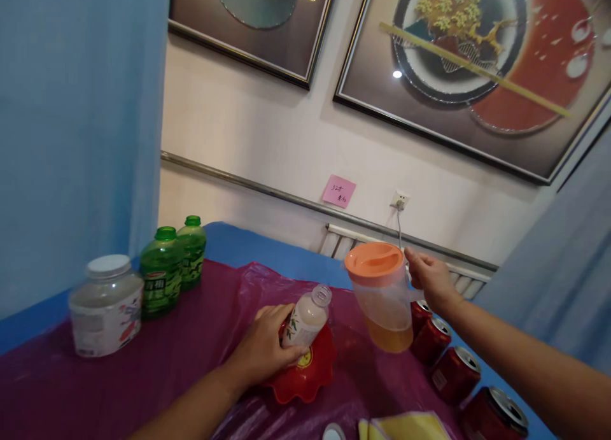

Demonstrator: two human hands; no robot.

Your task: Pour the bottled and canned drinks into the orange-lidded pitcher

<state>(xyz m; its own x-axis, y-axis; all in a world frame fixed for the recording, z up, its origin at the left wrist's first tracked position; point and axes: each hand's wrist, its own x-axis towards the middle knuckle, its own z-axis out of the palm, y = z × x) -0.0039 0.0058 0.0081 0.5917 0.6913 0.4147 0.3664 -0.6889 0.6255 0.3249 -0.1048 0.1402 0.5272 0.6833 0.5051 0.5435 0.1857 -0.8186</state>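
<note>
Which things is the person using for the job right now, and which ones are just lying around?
Being used:
- small open bottle, tilted in the left hand
- pitcher, its handle in the right hand
- probably the red dish, under the bottle

Seemingly just lying about:
- two green bottles
- white-lidded jar
- red cans
- yellow cloth

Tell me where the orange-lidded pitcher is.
In the head view, the pitcher is right of centre, held by its handle in the right grip, between the small bottle and the red cans.
</note>
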